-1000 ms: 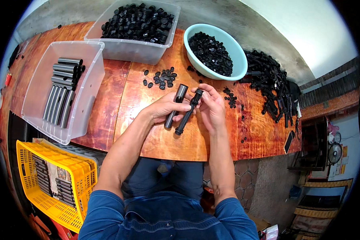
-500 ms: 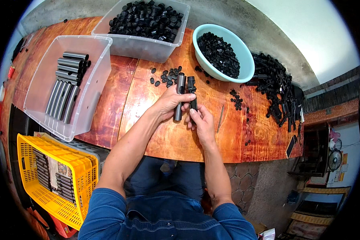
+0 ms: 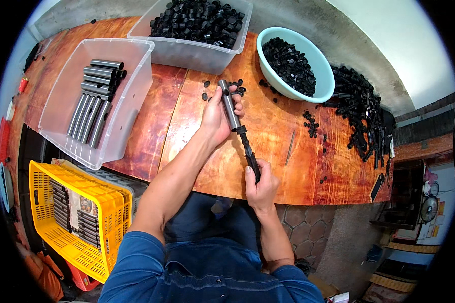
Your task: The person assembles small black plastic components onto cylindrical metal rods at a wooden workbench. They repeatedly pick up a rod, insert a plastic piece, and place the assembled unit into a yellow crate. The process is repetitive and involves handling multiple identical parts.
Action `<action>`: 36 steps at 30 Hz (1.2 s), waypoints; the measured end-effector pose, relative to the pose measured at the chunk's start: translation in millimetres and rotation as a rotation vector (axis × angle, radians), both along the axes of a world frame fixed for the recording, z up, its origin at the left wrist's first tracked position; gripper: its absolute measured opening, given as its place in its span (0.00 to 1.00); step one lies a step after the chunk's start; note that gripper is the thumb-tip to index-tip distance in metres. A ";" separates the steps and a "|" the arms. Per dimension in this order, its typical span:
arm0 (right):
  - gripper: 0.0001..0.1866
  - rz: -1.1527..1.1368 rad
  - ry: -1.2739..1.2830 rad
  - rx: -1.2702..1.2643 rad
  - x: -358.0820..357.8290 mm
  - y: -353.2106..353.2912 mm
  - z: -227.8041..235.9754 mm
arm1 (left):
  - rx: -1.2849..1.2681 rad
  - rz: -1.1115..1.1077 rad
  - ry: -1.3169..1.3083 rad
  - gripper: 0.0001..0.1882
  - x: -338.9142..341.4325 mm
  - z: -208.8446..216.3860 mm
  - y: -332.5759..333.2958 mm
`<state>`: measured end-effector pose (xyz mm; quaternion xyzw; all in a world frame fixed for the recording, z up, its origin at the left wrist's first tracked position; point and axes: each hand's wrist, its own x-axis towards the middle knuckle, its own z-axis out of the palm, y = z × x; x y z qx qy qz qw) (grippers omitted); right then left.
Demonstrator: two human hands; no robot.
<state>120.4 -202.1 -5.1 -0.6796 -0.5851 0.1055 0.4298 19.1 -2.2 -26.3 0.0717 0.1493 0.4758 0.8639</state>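
Grips metal tube (image 3: 229, 107) in left hand (image 3: 216, 119); clamps black rod (image 3: 247, 146) in right hand (image 3: 263, 187), far end at tube's near end.

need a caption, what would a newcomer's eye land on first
Likely the yellow crate at lower left, then the pale blue bowl of black parts right of top centre. In the middle, the left hand holds a metal tube and the right hand a black rod at its lower end.
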 end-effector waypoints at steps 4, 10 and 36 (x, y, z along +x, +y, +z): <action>0.12 -0.009 -0.093 0.031 -2.7 2.9 -2.3 | -0.014 0.051 -0.023 0.22 0.1 -0.4 1.6; 0.12 -0.013 -0.149 0.024 -3.6 6.8 -4.0 | 0.002 0.057 -0.021 0.21 0.8 -0.3 2.4; 0.13 -0.061 -0.061 0.002 -13.0 20.7 -0.4 | 0.122 0.030 -0.016 0.21 8.5 10.5 -13.0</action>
